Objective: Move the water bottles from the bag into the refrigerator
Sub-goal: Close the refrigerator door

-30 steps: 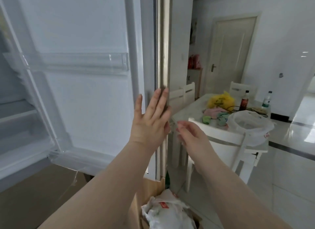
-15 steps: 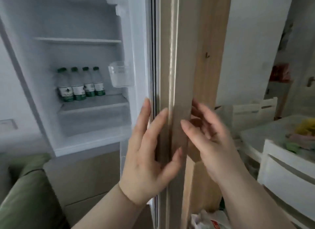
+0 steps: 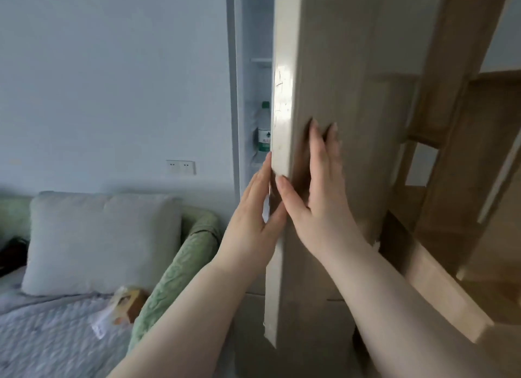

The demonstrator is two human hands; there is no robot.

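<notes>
left hand [image 3: 253, 222]: flat, fingers straight on the fridge door [image 3: 332, 96] edge | right hand [image 3: 318, 191]: flat on the door front | water bottle [image 3: 264, 128]: stands on a fridge shelf, seen through the gap

I log, centre frame — refrigerator door [image 3: 332, 96], its edge between left hand [image 3: 253, 228] and right hand [image 3: 318, 197]; water bottle [image 3: 264, 129] inside, behind it; cushion [image 3: 98, 242] on sofa [image 3: 180, 270] — lower left.

Water bottle [image 3: 264, 127]: green cap, white-and-green label. Refrigerator door [image 3: 338, 67] under my right hand [image 3: 318, 205]: plain beige. Sofa arm [image 3: 180, 265]: green, quilted pattern. Cushion [image 3: 98, 236]: pale grey-green, plain. Wall [image 3: 112, 67]: pale bluish white. Wooden frame [image 3: 465, 166]: light tan.
</notes>
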